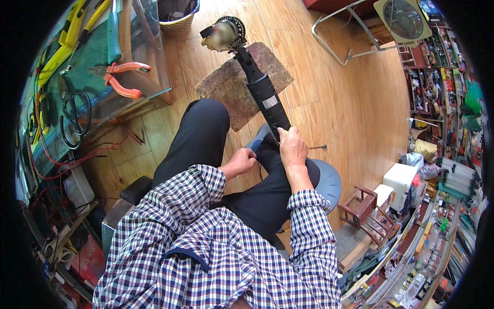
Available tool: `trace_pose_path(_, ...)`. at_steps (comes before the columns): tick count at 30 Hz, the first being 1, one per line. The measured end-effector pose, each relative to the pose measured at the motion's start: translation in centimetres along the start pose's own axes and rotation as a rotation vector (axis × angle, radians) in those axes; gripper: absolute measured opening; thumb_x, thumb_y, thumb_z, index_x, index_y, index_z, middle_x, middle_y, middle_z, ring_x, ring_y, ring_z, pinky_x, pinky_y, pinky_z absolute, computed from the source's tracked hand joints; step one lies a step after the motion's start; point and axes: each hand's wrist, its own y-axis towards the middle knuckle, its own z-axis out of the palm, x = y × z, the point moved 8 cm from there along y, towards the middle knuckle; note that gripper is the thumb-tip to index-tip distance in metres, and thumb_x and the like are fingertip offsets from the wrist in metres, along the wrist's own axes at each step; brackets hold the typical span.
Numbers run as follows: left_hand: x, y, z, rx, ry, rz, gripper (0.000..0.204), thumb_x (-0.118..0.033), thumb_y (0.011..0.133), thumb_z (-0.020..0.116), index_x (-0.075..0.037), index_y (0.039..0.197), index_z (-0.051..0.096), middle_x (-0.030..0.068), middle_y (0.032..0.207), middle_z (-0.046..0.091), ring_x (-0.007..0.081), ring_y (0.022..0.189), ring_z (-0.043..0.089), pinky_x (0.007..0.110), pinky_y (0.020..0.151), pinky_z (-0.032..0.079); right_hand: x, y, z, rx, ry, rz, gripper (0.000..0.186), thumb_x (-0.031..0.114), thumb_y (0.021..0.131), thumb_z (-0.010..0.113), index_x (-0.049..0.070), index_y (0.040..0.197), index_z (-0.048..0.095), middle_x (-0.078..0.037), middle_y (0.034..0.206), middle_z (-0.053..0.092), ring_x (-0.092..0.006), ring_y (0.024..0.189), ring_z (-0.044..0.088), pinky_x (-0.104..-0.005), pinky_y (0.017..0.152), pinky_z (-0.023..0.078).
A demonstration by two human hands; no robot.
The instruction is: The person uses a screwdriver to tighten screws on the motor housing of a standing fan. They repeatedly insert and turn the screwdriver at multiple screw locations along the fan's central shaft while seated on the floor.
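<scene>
My right hand (294,148) is wrapped round the near end of a long black cylindrical power tool (267,99), which points away from me. At its far end sits a round perforated black guard (235,29) around a pale, blurred part. The tool's neck passes over a worn stone-like slab (221,82) on the floor. My left hand (241,162) is closed, fingers curled, between my knees beside a blue edge that may be a shoe. Whatever is under those fingers is hidden.
On the glass-topped table (163,77) at left lie orange-handled pliers (123,77), black scissors (77,113) and yellow cutters (62,51). A fan (404,19) stands far right. Crowded shelves line the right side, with a small wooden stool (357,206) nearby.
</scene>
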Motion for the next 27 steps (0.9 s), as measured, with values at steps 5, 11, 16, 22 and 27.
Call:
trace_pose_path(5, 0.3, 0.2, 0.0, -0.021, 0.016, 0.023, 0.023, -0.011, 0.094, 0.065, 0.004, 0.108, 0.076, 0.0143, 0.089, 0.077, 0.0209, 0.076, 0.074, 0.037, 0.072, 0.059, 0.8, -0.5, -0.6, -0.011, 0.051, -0.049, 0.038, 0.037, 0.104, 0.063, 0.0, 0.108, 0.059, -0.027, 0.097, 0.069, -0.0473, 0.094, 0.069, -0.0568, 0.08, 0.055)
trace_pose_path(11, 0.5, 0.4, 0.2, -0.068, 0.077, 0.092, 0.023, -0.013, 0.093, 0.067, 0.002, 0.107, 0.077, 0.0152, 0.094, 0.079, 0.0229, 0.084, 0.076, 0.039, 0.077, 0.06, 0.7, -0.1, 0.3, -0.031, 0.024, -0.13, 0.034, 0.035, 0.105, 0.063, 0.001, 0.102, 0.06, -0.025, 0.096, 0.069, -0.0456, 0.091, 0.07, -0.0553, 0.077, 0.056)
trace_pose_path(16, -0.7, -0.1, -0.4, -0.08, 0.104, 0.103, 0.024, -0.016, 0.092, 0.068, 0.001, 0.107, 0.077, 0.0166, 0.098, 0.079, 0.0281, 0.09, 0.076, 0.041, 0.083, 0.06, 2.3, -0.2, -1.2, -0.012, -0.031, -0.072, 0.042, 0.041, 0.102, 0.067, 0.001, 0.09, 0.065, -0.024, 0.088, 0.072, -0.0464, 0.087, 0.071, -0.057, 0.075, 0.055)
trace_pose_path(22, -1.4, -0.7, -0.6, -0.085, 0.083, 0.101, 0.025, -0.016, 0.092, 0.068, 0.001, 0.108, 0.078, 0.0181, 0.1, 0.079, 0.0294, 0.093, 0.076, 0.041, 0.085, 0.059, 2.6, 0.0, -1.3, 0.018, -0.036, -0.087, 0.029, 0.029, 0.103, 0.066, 0.002, 0.108, 0.06, -0.024, 0.102, 0.07, -0.0438, 0.099, 0.07, -0.0547, 0.084, 0.055)
trace_pose_path(27, -1.3, -0.6, -0.5, -0.085, 0.062, 0.1, 0.024, -0.015, 0.092, 0.068, 0.001, 0.107, 0.077, 0.0185, 0.1, 0.079, 0.0298, 0.094, 0.076, 0.041, 0.086, 0.059, 2.6, 0.3, -0.8, -0.038, -0.078, -0.143, 0.03, 0.032, 0.106, 0.062, 0.002, 0.101, 0.06, -0.022, 0.095, 0.07, -0.04, 0.094, 0.071, -0.0522, 0.078, 0.057)
